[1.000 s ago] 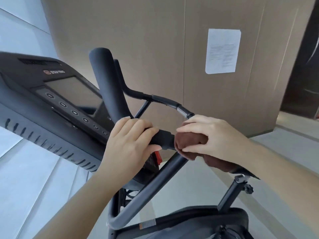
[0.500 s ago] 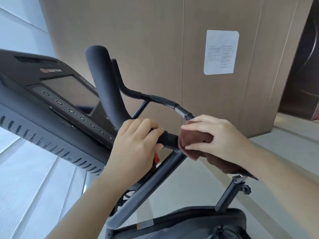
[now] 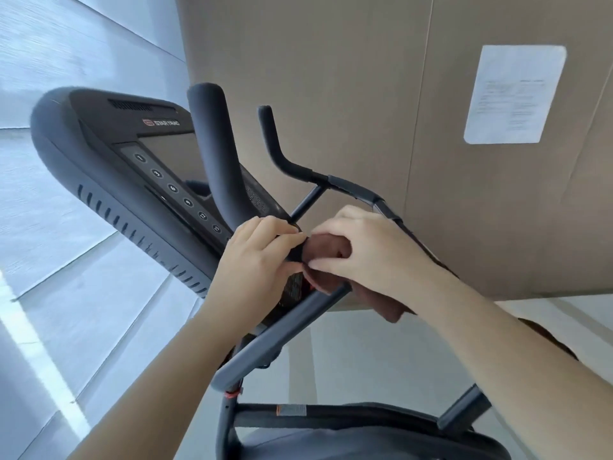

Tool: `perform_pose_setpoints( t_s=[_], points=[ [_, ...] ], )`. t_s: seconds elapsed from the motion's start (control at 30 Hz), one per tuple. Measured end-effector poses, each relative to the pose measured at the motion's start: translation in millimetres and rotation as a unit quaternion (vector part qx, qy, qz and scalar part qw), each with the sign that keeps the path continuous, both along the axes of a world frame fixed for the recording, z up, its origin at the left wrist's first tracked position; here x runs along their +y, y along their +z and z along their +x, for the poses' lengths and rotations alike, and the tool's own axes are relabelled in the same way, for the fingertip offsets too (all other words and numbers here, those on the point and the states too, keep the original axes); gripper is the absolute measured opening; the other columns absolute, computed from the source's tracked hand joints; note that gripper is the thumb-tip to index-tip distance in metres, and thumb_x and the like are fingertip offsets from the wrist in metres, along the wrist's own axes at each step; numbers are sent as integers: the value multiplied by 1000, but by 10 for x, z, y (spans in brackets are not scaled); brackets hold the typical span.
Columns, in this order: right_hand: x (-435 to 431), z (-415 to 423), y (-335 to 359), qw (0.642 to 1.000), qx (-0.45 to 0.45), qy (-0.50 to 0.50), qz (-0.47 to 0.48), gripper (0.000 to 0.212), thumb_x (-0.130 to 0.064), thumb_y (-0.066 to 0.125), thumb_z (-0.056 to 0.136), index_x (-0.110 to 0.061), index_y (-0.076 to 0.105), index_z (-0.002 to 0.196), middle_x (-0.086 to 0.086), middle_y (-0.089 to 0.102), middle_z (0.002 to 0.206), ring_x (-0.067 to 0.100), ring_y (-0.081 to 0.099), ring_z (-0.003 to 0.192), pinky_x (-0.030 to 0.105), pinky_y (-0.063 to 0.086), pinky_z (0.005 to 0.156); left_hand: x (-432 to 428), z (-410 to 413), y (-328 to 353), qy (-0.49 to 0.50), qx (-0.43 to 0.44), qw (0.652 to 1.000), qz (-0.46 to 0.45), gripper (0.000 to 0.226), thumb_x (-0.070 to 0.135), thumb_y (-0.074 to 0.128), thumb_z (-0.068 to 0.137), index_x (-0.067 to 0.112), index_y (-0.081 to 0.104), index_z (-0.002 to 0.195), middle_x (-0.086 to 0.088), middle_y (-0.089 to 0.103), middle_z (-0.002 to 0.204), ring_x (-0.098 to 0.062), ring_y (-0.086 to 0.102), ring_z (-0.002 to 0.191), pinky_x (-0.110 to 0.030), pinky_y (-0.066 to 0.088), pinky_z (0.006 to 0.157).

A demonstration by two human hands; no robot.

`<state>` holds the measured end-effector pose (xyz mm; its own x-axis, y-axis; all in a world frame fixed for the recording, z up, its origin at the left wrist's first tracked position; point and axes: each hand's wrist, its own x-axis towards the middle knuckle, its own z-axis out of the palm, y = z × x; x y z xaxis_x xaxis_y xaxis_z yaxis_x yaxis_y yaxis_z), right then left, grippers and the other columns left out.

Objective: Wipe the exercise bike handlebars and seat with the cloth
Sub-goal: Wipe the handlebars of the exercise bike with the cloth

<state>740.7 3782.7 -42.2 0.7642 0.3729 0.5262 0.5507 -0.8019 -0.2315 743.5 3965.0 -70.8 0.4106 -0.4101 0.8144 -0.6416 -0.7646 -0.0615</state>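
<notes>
Gripping handlebars [image 3: 212,151] at centre bar with left hand [image 3: 262,257], fingers curled. Pressing brown cloth [image 3: 328,250] round same bar with right hand [image 3: 368,254], fingers closed on it, just beside left fingers. Judged partway: upright ends and far grip to wipe, then seat, not clearly in view.

seat [image 3: 348,441] cut off at bottom edge, paper [image 3: 514,94] print unreadable

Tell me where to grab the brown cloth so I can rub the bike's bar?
Grip the cloth at its bunched middle, where it wraps the handlebar, coming from above and from the right, as the right hand does. Its loose tail hangs below, off the bar, so holding it there would likely press nothing.
</notes>
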Motion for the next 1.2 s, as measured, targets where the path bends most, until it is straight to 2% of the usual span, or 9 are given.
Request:
perform_pose_setpoints(
  t_s=[0.07,0.2,0.3,0.47,0.6,0.7,0.87,1.0,1.2],
  points=[
    [75,46,35,1000,8,23,-13,33,-44,65,77,-35,60,109,-3,56,103,17,54,96,26,36,76,-31,-26,15,9,13,1000,-11,26,8,69,69,-4,67,93,-19,66,89,-36,62,82,-42,48,78],
    [-338,-78,-29,998,16,42,-48,33,-41,62,78,-39,58,110,-4,53,106,19,53,96,33,43,79,-84,-77,12,27,35,999,-28,32,-6,75,64,-5,67,95,-20,65,94,-37,60,94,-41,41,86],
    [-363,-52,-38,998,22,51,-10,32,-46,62,76,-39,61,107,-5,54,103,19,54,94,30,39,75,-118,-101,6,35,50,997,-44,34,-9,76,63,-4,67,96,-19,65,96,-37,59,96,-39,39,87],
    [-51,201,109,996,46,65,-42,40,-48,66,76,-35,59,113,0,58,109,19,53,103,25,30,73,-106,-149,39,37,74,995,-48,36,-4,76,67,-1,66,102,-18,63,101,-35,57,100,-36,40,87],
    [-415,56,23,994,37,91,-46,34,-43,65,76,-42,59,109,-7,53,101,13,52,93,27,35,72,-115,-207,41,43,89,994,-48,41,0,75,69,1,64,108,-16,62,108,-32,54,109,-37,38,94],
    [-859,-92,-192,996,31,79,-8,38,-45,67,74,-43,59,111,-17,53,105,5,51,92,22,36,75,-100,-262,19,59,78,995,-4,49,5,79,67,1,62,112,-15,62,112,-33,54,111,-39,36,95],
    [-1263,-122,-333,990,55,60,113,42,-56,65,62,-49,59,103,-24,55,106,-1,52,99,4,33,82,-134,-269,71,82,40,995,50,49,15,81,65,3,64,109,-13,65,109,-34,58,101,-47,39,92],
    [-790,62,-215,991,14,100,90,40,-49,67,73,-35,63,111,-13,58,105,4,53,97,19,37,84,-428,-187,58,14,77,996,43,34,15,74,71,4,67,103,-11,66,102,-32,61,92,-48,44,86],
    [-1294,-25,-442,989,5,123,76,30,-35,67,79,-35,64,110,-16,56,109,4,53,100,18,42,84,-519,-87,-29,14,72,997,6,28,7,77,67,4,70,94,-10,68,93,-30,62,84,-52,44,81]
  ],
)
